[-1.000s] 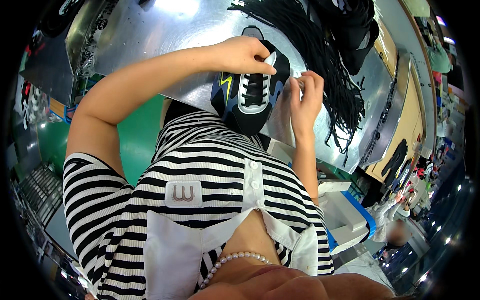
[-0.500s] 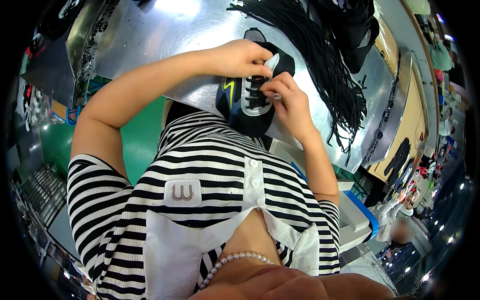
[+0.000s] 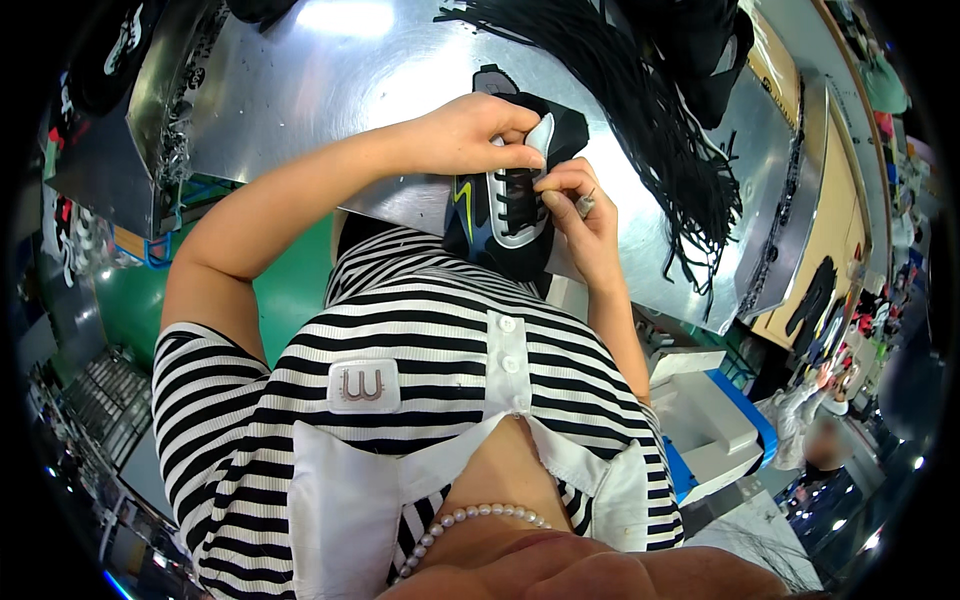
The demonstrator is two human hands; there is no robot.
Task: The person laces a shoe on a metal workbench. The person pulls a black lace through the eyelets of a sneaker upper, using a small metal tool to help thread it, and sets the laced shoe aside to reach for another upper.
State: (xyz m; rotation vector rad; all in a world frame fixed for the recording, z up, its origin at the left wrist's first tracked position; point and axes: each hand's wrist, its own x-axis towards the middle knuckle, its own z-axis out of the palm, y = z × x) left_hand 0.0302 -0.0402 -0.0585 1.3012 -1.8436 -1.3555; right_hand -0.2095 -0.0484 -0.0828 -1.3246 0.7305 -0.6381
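Note:
A black shoe upper (image 3: 497, 262) with silver eyelet edging and a yellow-green mark lies near the front edge of the metal table, against my body. Black lace (image 3: 517, 200) runs in rows across its opening. My left hand (image 3: 488, 135) is closed on the pale tongue (image 3: 541, 137) at the top of the opening, thumb and fingers pinching it. Beside the upper eyelets on the right, my right hand (image 3: 583, 215) is in a pinch, with a ring on one finger. What lies between its fingertips is mostly hidden; it appears to be the lace end.
A thick bundle of black laces (image 3: 640, 120) stretches over the metal table (image 3: 270, 110) to the right of the shoe. Dark shoe pieces (image 3: 715, 60) sit behind it. A white and blue box (image 3: 715, 420) stands low at my right. A person (image 3: 800, 420) is farther right.
My right hand has shifted slightly down and right, from over the lace rows to the eyelet edge. My left hand stays at the tongue, its thumb lower. The view has shifted slightly.

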